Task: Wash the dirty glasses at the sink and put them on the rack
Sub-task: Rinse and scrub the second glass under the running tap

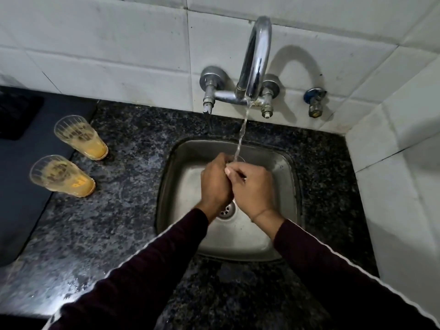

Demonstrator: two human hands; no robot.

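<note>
Over the steel sink (283, 167), my left hand (215, 184) and my right hand (252, 189) are wrapped together round a clear glass (238, 158); only a sliver of its rim shows above my fingers. A thin stream of water from the chrome tap (257, 58) falls onto that rim. Two dirty glasses stand on the granite counter at the left, each with orange residue at the bottom: one farther back (81, 138), one nearer (62, 176).
A dark mat (21, 186) covers the counter's left end beside the two glasses. A small valve (314, 101) sticks out of the tiled wall right of the tap. The sink drain (227, 210) shows below my hands. A tiled side wall bounds the right.
</note>
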